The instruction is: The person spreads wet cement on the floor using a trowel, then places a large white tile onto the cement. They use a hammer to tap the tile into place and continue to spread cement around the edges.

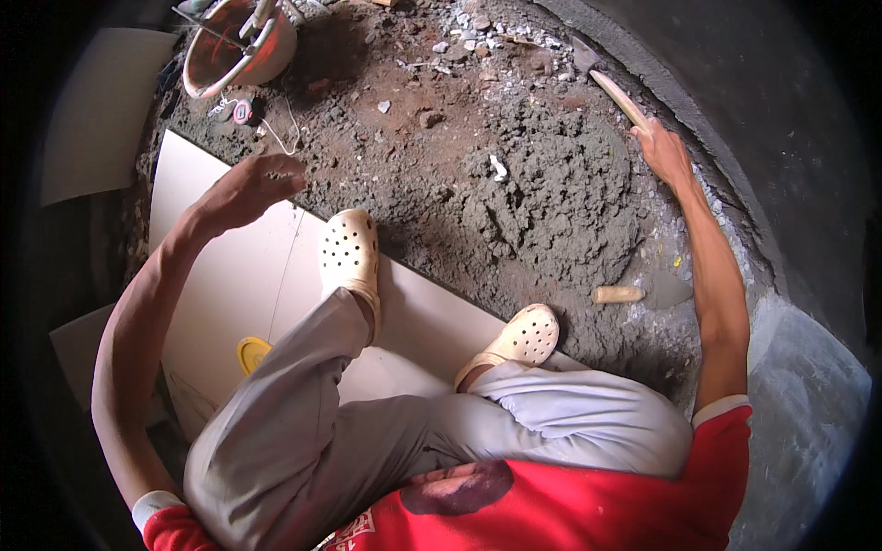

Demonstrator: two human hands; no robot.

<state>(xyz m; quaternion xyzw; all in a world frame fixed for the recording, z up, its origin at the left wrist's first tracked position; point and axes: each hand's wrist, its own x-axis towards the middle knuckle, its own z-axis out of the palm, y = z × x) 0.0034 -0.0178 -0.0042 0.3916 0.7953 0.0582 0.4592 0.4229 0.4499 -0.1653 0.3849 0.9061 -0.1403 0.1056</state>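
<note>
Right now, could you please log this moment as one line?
left hand: no item seen, near tile | right hand: holds wood-handled tool | mortar: rough heap | trowel: lying near mortar

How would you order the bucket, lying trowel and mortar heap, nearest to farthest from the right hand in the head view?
1. Mortar heap: just left of the right hand.
2. Lying trowel: lower in the view.
3. Bucket: far upper left.

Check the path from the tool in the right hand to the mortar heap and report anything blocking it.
Nothing visible blocks it: the right hand holds the wooden-handled tool near the upper right of the mortar heap. A small white scrap lies on the heap itself.
</note>
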